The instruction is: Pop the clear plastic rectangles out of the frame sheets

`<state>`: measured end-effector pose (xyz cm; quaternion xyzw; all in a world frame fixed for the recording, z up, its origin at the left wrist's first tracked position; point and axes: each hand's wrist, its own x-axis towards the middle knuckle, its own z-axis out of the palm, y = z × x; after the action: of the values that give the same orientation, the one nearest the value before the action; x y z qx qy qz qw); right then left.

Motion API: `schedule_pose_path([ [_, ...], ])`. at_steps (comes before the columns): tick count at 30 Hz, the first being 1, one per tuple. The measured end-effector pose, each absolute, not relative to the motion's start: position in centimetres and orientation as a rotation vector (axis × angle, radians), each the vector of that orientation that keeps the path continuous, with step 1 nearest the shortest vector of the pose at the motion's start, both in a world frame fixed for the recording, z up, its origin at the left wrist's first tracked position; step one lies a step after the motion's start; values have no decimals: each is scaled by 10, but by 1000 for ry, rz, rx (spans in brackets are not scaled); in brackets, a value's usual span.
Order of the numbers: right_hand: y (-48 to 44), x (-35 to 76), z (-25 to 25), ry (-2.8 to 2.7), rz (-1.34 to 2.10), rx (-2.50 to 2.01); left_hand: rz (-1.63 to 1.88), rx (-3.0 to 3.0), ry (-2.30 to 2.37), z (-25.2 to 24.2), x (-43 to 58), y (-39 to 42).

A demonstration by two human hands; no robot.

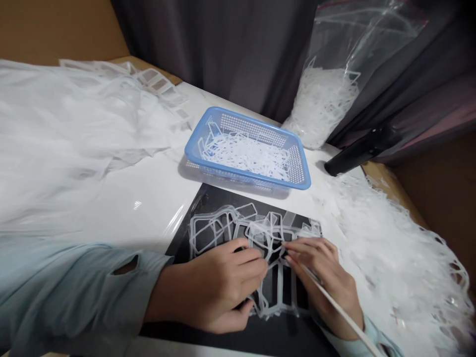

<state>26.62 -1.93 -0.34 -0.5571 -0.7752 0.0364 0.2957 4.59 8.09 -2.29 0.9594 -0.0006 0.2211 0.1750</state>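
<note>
A translucent plastic sheet of joined rounded frames lies on a black mat in front of me. Loose frame-shaped pieces sit over its upper part. My left hand rests on the sheet's left side, fingers curled together over it and thumb lower down. At the sheet's right side, my right hand has its thumb and forefinger close together at the edge of a frame. A thin white stick runs through that hand and slants back toward me; its tip is hidden by the fingers.
A blue perforated basket of thin white frame pieces stands beyond the mat. Behind it is a clear bag of similar pieces. Stacked translucent sheets cover the left; a scrap heap and a black cylindrical object are right.
</note>
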Motion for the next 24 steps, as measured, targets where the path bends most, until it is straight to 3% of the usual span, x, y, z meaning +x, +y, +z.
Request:
schedule_pose_path([
  [9,-7,305,0,-1419,-463,-1641,628,2622,-2,-24,45,81],
  [14,-6,301,18,-1159,-606,-1569,597,2679,-5,-24,43,81],
  [16,-9,298,21,-1169,-512,-1627,603,2724,-4,-23,43,79],
  [21,-15,290,12,-1464,239,-1711,640,2921,-42,-12,42,70],
  [24,-14,283,5,-1608,468,-1652,652,3012,-146,-2,37,62],
])
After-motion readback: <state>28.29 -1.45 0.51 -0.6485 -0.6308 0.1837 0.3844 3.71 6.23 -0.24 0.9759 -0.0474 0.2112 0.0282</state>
